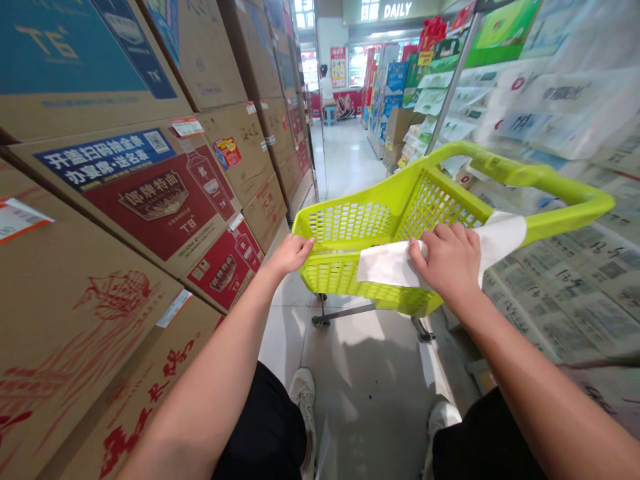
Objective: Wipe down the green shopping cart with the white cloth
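A lime-green plastic shopping cart (360, 223) stands in a store aisle in front of me. My left hand (291, 253) grips the cart's near left corner, fingers curled over the rim. My right hand (447, 257) presses a white cloth (387, 263) against the cart's near rim, fingers closed over it. The cloth spreads out on both sides of that hand, up to the green handle (530, 175). My knees and white shoes show below.
Stacked cardboard cartons (150, 193) wall off the left side. Shelves of packaged tissue (560, 133) line the right. The pale tiled aisle floor (350, 153) runs ahead to more displays, where a person (326, 83) stands far off.
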`<move>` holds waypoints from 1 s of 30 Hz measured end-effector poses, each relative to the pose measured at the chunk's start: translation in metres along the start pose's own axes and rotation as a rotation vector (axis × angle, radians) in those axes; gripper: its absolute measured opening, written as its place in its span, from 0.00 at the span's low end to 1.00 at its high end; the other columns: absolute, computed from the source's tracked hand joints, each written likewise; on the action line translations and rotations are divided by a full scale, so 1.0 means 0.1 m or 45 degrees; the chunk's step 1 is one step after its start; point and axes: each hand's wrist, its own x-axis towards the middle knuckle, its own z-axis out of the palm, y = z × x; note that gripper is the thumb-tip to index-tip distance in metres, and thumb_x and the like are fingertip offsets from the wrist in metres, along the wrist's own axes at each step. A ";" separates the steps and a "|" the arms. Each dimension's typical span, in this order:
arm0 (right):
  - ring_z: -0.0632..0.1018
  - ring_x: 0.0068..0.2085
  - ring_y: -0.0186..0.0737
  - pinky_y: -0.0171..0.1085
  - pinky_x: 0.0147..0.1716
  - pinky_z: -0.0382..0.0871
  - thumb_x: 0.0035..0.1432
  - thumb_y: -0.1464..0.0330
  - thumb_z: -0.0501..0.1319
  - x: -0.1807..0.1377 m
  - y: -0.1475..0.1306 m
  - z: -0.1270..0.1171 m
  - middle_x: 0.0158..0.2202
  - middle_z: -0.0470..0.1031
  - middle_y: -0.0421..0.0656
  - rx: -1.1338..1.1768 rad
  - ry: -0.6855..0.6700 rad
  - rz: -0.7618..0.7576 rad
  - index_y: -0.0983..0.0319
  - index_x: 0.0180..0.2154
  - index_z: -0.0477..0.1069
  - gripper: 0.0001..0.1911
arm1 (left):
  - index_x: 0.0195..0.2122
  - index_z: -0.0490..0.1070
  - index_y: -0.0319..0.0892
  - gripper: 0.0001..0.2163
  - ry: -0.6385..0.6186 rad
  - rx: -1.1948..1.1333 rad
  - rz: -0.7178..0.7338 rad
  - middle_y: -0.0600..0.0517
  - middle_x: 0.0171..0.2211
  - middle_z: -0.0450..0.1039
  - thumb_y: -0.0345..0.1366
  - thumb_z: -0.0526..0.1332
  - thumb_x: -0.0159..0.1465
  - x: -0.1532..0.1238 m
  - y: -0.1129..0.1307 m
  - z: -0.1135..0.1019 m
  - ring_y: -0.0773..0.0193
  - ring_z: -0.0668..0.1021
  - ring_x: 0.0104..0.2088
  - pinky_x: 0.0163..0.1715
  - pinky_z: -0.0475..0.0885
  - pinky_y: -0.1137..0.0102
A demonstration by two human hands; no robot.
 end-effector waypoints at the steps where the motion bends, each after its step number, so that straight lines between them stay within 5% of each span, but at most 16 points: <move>1: 0.67 0.44 0.54 0.49 0.47 0.54 0.69 0.58 0.51 0.00 0.00 -0.01 0.36 0.73 0.52 -0.003 0.001 0.014 0.61 0.34 0.76 0.20 | 0.19 0.65 0.44 0.33 0.002 0.055 -0.006 0.47 0.19 0.69 0.55 0.37 0.74 -0.01 0.04 -0.01 0.61 0.71 0.24 0.28 0.60 0.65; 9: 0.68 0.45 0.53 0.50 0.50 0.55 0.72 0.57 0.50 -0.08 -0.64 -0.02 0.38 0.74 0.52 0.128 -0.099 -0.074 0.62 0.38 0.74 0.20 | 0.32 0.81 0.38 0.41 0.012 0.351 -0.353 0.37 0.33 0.81 0.55 0.30 0.74 -0.21 0.90 0.20 0.51 0.82 0.35 0.34 0.69 0.62; 13: 0.69 0.46 0.52 0.49 0.49 0.55 0.72 0.58 0.51 -0.14 -0.95 -0.01 0.39 0.74 0.50 0.301 -0.123 -0.170 0.62 0.38 0.72 0.17 | 0.36 0.82 0.41 0.40 -0.071 0.257 -0.250 0.41 0.36 0.83 0.56 0.31 0.74 -0.29 1.09 0.21 0.51 0.83 0.39 0.37 0.71 0.63; 18: 0.70 0.45 0.50 0.47 0.46 0.55 0.72 0.56 0.52 -0.11 -0.90 0.07 0.38 0.75 0.48 0.314 -0.126 -0.222 0.61 0.38 0.72 0.18 | 0.39 0.83 0.44 0.38 -0.138 0.234 -0.177 0.43 0.39 0.83 0.56 0.33 0.74 -0.22 0.98 0.17 0.51 0.83 0.44 0.39 0.71 0.64; 26: 0.69 0.41 0.49 0.47 0.45 0.55 0.73 0.57 0.51 0.04 -0.19 0.11 0.32 0.73 0.47 0.046 0.012 -0.104 0.60 0.31 0.71 0.21 | 0.38 0.83 0.45 0.40 -0.191 0.324 -0.256 0.42 0.39 0.83 0.59 0.33 0.72 0.10 0.50 0.11 0.50 0.83 0.43 0.34 0.68 0.65; 30: 0.68 0.42 0.50 0.48 0.46 0.54 0.72 0.58 0.51 0.03 -0.13 0.09 0.33 0.73 0.48 0.008 0.037 -0.073 0.61 0.33 0.72 0.20 | 0.38 0.83 0.44 0.40 -0.171 0.356 -0.290 0.42 0.39 0.83 0.60 0.33 0.72 0.17 0.44 0.11 0.50 0.83 0.43 0.35 0.68 0.65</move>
